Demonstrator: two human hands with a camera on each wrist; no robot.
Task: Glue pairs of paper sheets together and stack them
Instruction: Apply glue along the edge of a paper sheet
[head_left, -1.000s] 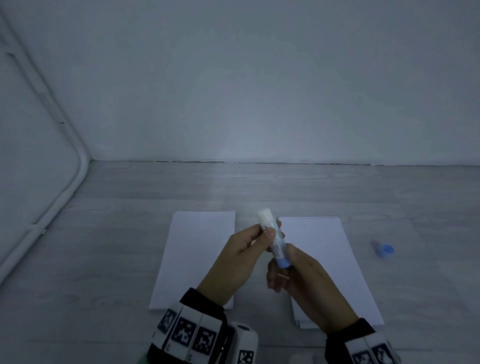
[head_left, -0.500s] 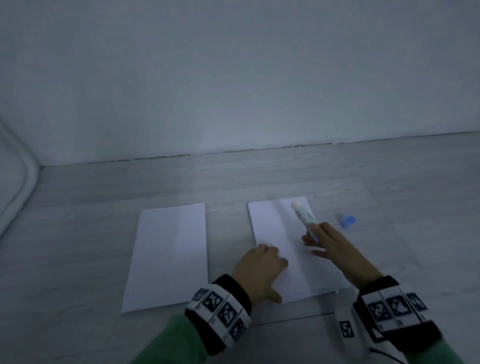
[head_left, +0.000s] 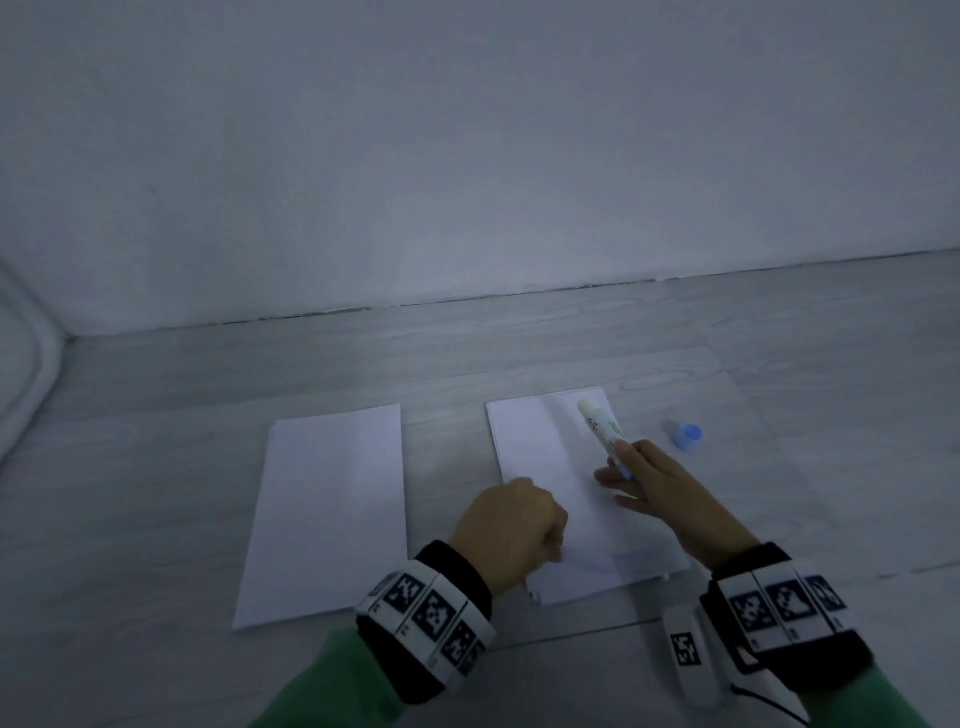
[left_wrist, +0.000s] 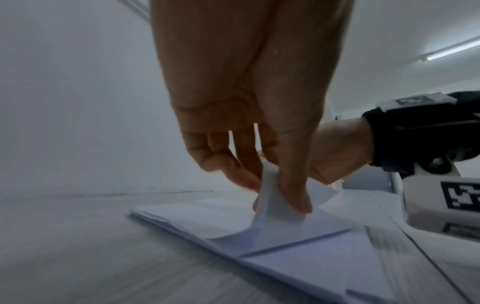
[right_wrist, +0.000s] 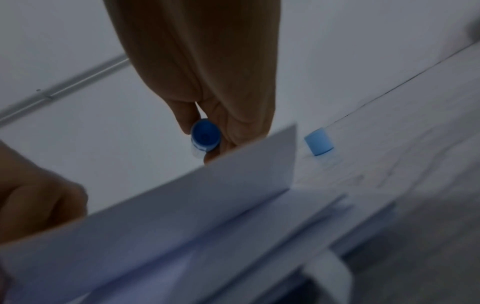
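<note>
Two lots of white paper lie on the grey floor: a left sheet (head_left: 327, 509) and a right stack (head_left: 550, 457) of several sheets. My left hand (head_left: 511, 525) pinches the near corner of the top sheet (left_wrist: 270, 209) of the right stack between thumb and fingers and lifts it. My right hand (head_left: 654, 483) holds an uncapped glue stick (head_left: 602, 426) by its blue base (right_wrist: 205, 136), white tip pointing away over the stack's far right part. In the right wrist view the raised sheet (right_wrist: 207, 197) hides part of that hand.
The glue stick's blue cap (head_left: 688, 435) (right_wrist: 319, 141) lies on the floor just right of the right stack. A white wall runs along the back, with a white rail (head_left: 31, 374) at far left. Bare floor lies between the two lots of paper.
A second ago both hands held the glue stick in the air. Since then the left hand dropped onto the right stack and now pinches up its near corner; the right hand carried the stick rightwards.
</note>
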